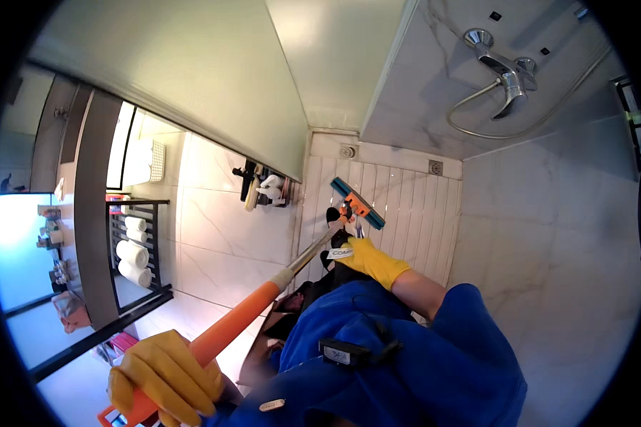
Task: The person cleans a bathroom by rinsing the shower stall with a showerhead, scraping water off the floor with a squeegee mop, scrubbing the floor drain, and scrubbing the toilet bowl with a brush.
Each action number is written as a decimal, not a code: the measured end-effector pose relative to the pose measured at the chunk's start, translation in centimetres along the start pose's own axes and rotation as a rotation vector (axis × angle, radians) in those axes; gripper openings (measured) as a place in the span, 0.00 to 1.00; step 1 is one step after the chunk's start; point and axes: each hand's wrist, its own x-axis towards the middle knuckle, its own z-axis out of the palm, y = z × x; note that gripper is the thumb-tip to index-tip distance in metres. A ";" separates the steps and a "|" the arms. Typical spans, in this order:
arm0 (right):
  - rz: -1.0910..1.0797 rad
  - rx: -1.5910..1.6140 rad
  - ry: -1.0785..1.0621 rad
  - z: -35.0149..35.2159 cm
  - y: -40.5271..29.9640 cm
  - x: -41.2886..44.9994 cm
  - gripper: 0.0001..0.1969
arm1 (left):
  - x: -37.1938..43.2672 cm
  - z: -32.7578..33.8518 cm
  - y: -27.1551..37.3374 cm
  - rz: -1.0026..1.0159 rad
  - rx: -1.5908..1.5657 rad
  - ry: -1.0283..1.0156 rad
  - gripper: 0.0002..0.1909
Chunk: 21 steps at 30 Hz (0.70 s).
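My left hand [165, 373], in a yellow rubber glove, is wrapped around the thick orange grip [235, 320] of a long pole, near its lower-left end. The metal shaft [316, 250] runs away to a teal and orange floor squeegee or mop head [358, 204], which lies over the ribbed white floor. My right hand [374, 261], gloved in yellow too, is closed beside the shaft on an item with a white label [340, 253] bearing writing. The glove hides most of that item, so its kind is unclear.
Floor drains [348, 151] sit by the far wall. A chrome mixer tap [507, 80] with a hose is on the marble-look wall. A frosted glass panel [192, 69] stands left. Beyond it are a caddy of bottles [264, 187] and a rack of rolled white towels [135, 253].
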 end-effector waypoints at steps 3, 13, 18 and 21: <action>0.144 0.161 0.126 4.1 0.7 5.5 0.15 | 4.3 -1.4 -0.9 -0.012 -0.280 -0.017 0.08; 0.120 0.444 0.229 11.3 -5.4 2.6 0.14 | -1.6 -0.1 -2.0 0.057 0.030 0.672 0.11; 0.080 0.232 0.380 14.0 -10.2 6.2 0.15 | -2.4 -1.3 -4.5 -0.263 0.363 0.858 0.10; 0.081 0.078 0.187 14.9 -8.9 7.4 0.13 | -1.6 -2.9 -4.5 -0.301 0.416 0.751 0.08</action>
